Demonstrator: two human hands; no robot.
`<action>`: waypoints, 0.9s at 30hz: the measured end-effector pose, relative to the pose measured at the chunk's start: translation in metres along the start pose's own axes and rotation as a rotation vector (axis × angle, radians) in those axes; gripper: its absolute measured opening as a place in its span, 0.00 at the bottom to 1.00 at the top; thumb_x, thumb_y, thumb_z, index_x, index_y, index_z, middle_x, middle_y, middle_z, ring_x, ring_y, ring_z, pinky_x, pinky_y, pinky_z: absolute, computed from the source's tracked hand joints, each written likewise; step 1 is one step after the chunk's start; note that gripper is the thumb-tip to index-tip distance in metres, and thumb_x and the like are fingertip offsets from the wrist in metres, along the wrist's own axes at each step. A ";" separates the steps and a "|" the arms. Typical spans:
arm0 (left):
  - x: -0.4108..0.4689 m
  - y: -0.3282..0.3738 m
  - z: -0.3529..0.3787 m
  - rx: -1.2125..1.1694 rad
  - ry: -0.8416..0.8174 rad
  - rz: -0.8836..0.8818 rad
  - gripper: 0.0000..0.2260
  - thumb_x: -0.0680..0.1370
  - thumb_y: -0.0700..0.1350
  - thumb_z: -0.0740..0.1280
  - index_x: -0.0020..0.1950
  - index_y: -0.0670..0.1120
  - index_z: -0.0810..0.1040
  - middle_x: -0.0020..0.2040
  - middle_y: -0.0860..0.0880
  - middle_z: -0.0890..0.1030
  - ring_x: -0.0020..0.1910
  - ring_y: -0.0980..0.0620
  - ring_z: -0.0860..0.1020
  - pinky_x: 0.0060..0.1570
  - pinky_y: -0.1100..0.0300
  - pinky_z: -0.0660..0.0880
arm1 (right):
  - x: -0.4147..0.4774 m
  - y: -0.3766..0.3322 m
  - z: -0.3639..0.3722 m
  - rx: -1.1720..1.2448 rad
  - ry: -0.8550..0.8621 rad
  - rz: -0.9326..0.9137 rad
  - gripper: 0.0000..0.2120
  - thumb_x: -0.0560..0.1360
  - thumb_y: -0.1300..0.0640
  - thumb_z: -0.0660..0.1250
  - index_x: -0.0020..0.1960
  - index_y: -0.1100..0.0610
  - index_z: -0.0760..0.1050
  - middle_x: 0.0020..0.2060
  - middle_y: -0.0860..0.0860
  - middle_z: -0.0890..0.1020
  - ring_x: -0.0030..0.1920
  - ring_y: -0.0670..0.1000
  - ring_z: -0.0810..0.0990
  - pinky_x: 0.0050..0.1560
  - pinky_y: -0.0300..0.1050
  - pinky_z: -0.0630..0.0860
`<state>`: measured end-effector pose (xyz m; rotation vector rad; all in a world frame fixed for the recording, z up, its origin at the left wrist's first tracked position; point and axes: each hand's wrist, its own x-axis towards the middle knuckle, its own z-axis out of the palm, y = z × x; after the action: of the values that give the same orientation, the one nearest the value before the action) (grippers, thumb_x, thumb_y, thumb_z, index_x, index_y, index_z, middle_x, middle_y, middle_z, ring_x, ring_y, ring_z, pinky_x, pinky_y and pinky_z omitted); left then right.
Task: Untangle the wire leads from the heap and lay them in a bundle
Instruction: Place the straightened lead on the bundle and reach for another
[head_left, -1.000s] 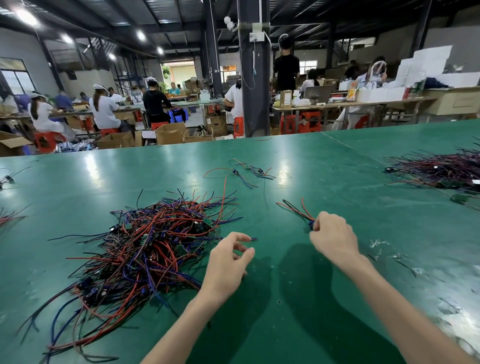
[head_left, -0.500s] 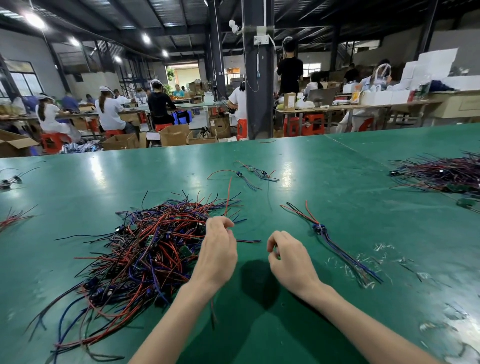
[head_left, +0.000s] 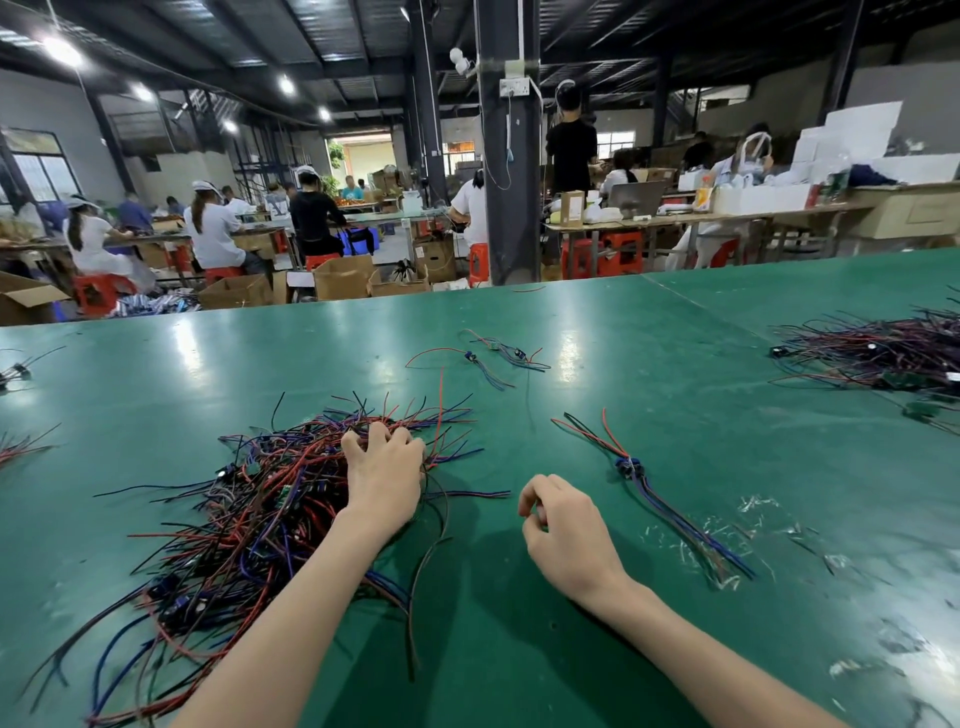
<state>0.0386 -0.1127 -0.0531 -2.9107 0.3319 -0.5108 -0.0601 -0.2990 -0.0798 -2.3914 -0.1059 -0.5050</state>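
Busy workshop in the back, people (head_left: 213, 234) on red stools (head_left: 98, 293) at long tables, cardboard boxes (head_left: 343, 275) on the floor and a dark pillar (head_left: 506, 156) up at 12 o'clock. Up front it's one big green surface (head_left: 675, 364). The heap (head_left: 249, 519) of red, blue and black wire leads sits at about 8 o'clock from the middle of the view, properly tangled, with little connectors mixed in. Left grip (head_left: 384, 478) is on the far side of the heap, fingers hooked down into the wires and grasping a clump of them. Right grip (head_left: 566, 535) is at 5 o'clock, beside the heap and not touching it, fingers loosely curled toward the thumb, released, nothing in it that I can see; can't tell if it rests on the surface. At 2 o'clock from it lies the bundle (head_left: 631, 467), a few leads laid side by side with their blue connectors together, well apart from the heap. Clear plastic scraps (head_left: 753, 525) lie around its near end. A couple of loose leads (head_left: 493, 353) at 12 o'clock, another pile (head_left: 883, 353) at 2 o'clock by the right edge, some stray wires (head_left: 21, 447) at 9 o'clock
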 end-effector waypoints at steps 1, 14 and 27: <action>-0.001 0.000 0.000 -0.011 0.046 -0.011 0.11 0.79 0.47 0.62 0.61 0.54 0.73 0.63 0.53 0.72 0.65 0.47 0.63 0.61 0.45 0.55 | 0.001 0.000 0.000 0.019 0.006 0.013 0.09 0.71 0.67 0.60 0.41 0.53 0.69 0.35 0.45 0.69 0.37 0.50 0.69 0.39 0.44 0.66; -0.002 -0.030 -0.047 -0.529 -0.168 0.015 0.12 0.64 0.47 0.80 0.43 0.48 0.82 0.42 0.51 0.81 0.44 0.51 0.78 0.47 0.61 0.74 | 0.003 0.005 0.002 0.099 0.033 0.088 0.11 0.70 0.68 0.59 0.38 0.52 0.70 0.31 0.43 0.68 0.32 0.44 0.67 0.35 0.42 0.63; -0.002 -0.049 -0.052 -0.676 -0.249 0.094 0.12 0.66 0.35 0.76 0.43 0.49 0.81 0.41 0.54 0.82 0.43 0.55 0.80 0.45 0.68 0.74 | 0.004 0.006 0.001 0.114 0.033 0.084 0.11 0.70 0.68 0.59 0.38 0.52 0.71 0.30 0.43 0.68 0.31 0.43 0.67 0.35 0.41 0.61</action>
<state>0.0277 -0.0722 0.0046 -3.5178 0.7192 -0.0022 -0.0547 -0.3028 -0.0826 -2.2651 -0.0186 -0.4862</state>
